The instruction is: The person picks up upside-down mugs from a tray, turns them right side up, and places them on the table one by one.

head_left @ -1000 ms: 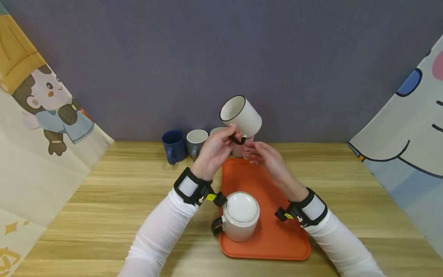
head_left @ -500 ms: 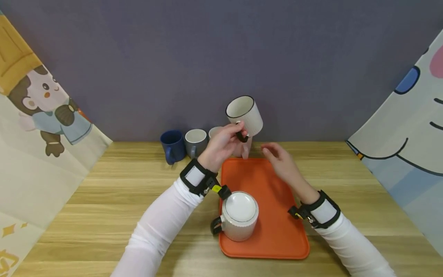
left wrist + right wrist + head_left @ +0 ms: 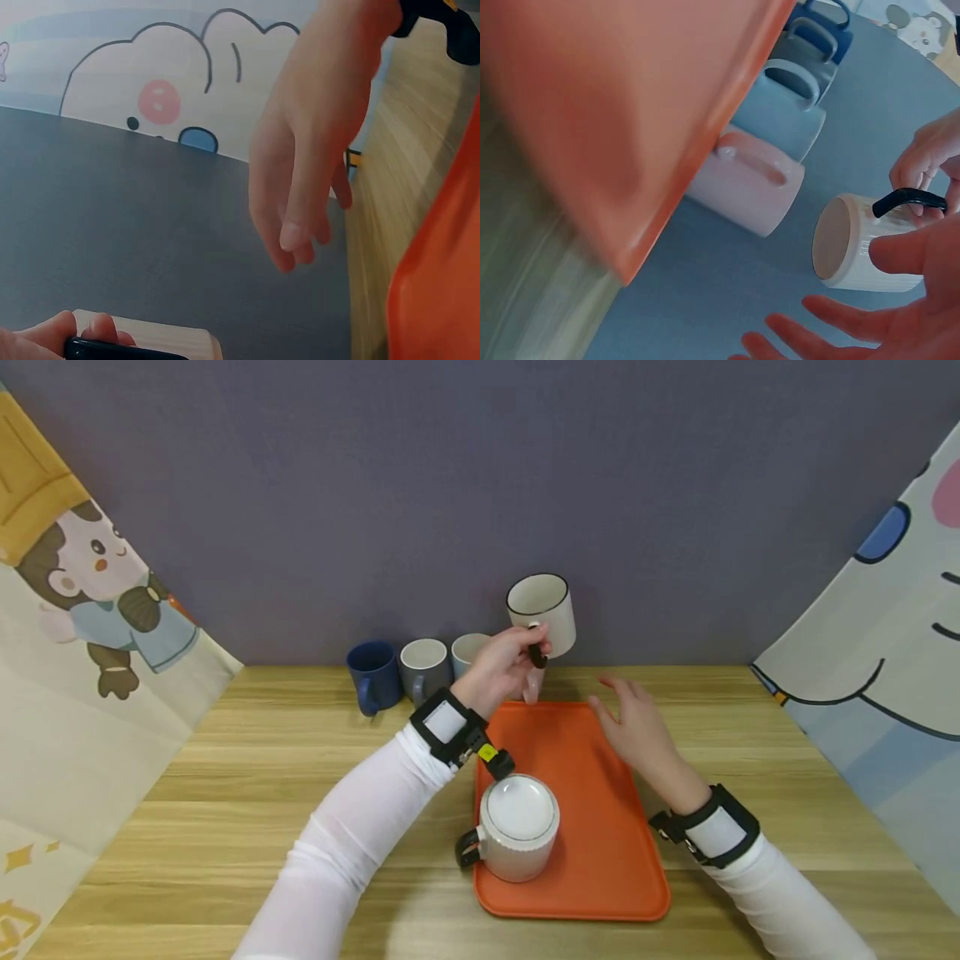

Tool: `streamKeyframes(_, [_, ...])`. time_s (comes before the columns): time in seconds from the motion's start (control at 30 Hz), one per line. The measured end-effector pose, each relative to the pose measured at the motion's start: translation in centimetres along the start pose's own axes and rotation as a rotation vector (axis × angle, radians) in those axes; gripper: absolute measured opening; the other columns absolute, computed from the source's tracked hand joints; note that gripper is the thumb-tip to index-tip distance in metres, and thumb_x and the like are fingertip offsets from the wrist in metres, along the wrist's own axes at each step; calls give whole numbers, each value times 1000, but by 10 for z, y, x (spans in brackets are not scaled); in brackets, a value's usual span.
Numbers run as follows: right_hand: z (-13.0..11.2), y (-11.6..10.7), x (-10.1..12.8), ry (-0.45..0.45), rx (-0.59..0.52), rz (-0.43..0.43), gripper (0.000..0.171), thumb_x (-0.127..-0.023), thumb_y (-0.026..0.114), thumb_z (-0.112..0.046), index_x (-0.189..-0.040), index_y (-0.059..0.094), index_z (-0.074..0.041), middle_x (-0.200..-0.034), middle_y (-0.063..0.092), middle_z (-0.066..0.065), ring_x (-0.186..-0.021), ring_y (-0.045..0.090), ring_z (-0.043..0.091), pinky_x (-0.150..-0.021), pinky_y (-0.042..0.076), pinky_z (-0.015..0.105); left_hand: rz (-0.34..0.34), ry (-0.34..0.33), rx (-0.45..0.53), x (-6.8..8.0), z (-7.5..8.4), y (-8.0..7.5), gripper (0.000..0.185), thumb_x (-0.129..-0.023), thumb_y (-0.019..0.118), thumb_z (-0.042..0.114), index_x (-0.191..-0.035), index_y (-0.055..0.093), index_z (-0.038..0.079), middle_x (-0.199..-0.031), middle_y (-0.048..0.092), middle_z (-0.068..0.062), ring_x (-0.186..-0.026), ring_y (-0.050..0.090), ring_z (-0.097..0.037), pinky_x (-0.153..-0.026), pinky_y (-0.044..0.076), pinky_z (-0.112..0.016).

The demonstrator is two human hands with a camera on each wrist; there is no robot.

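My left hand [image 3: 504, 670] pinches the black handle [image 3: 537, 655] of a white ribbed mug [image 3: 557, 620] with a black rim. It holds the mug up off the table, its mouth tipped toward me, above the far end of the orange tray [image 3: 592, 827]. To the right of the mug, my right hand [image 3: 637, 727] hovers over the tray's far right corner, fingers spread and holding nothing. A second white mug [image 3: 519, 827] with a black handle stands upside down on the tray's near left part, its handle jutting past the tray's edge.
Along the back wall stand a dark blue mug [image 3: 375, 677], a grey mug [image 3: 424, 670], a light blue mug [image 3: 784, 120] and a pink mug [image 3: 746, 180]. The left hand partly covers the last two in the head view. Printed cloths hang at both sides.
My left hand has carried the mug to the right and turned its mouth more upright. The right hand has drawn away from the mug, to the right and slightly back, with its fingers spreading.
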State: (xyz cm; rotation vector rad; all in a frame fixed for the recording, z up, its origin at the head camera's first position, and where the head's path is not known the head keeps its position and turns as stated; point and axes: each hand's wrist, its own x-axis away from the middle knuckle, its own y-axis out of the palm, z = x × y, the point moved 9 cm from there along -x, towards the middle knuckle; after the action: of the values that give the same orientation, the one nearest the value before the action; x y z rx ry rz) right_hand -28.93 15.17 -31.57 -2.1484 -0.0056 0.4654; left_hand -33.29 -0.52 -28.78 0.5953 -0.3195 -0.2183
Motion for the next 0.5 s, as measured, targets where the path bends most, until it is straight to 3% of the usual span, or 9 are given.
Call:
streamKeyframes(0.13, [7, -3, 5, 4, 37, 23, 47, -97, 54, -27, -130, 48, 7, -126, 49, 34, -117, 46, 50, -97, 37, 60, 42, 19, 31, -5, -2, -1, 34, -95, 55, 6, -61, 60, 6, -58, 55, -2, -61, 48, -15, -67, 32, -22])
streamKeyframes(0.33, [19, -5, 13, 29, 61, 15, 47, -97, 53, -27, -129, 49, 7, -127, 48, 36, -117, 43, 52, -97, 35, 62, 89, 31, -1, -13, -6, 0, 31, -92, 60, 6, -61, 59, 7, -58, 57, -1, -61, 50, -15, -64, 33, -20])
streamKeyframes(0.5, [28, -10, 19, 33, 85, 33, 46, -98, 52, -28, -127, 51, 7, -124, 49, 37, -114, 44, 54, -96, 35, 62, 116, 54, -44, -20, -9, 3, 27, -90, 63, 5, -64, 59, 7, -60, 58, -1, -60, 55, -14, -84, 42, -26])
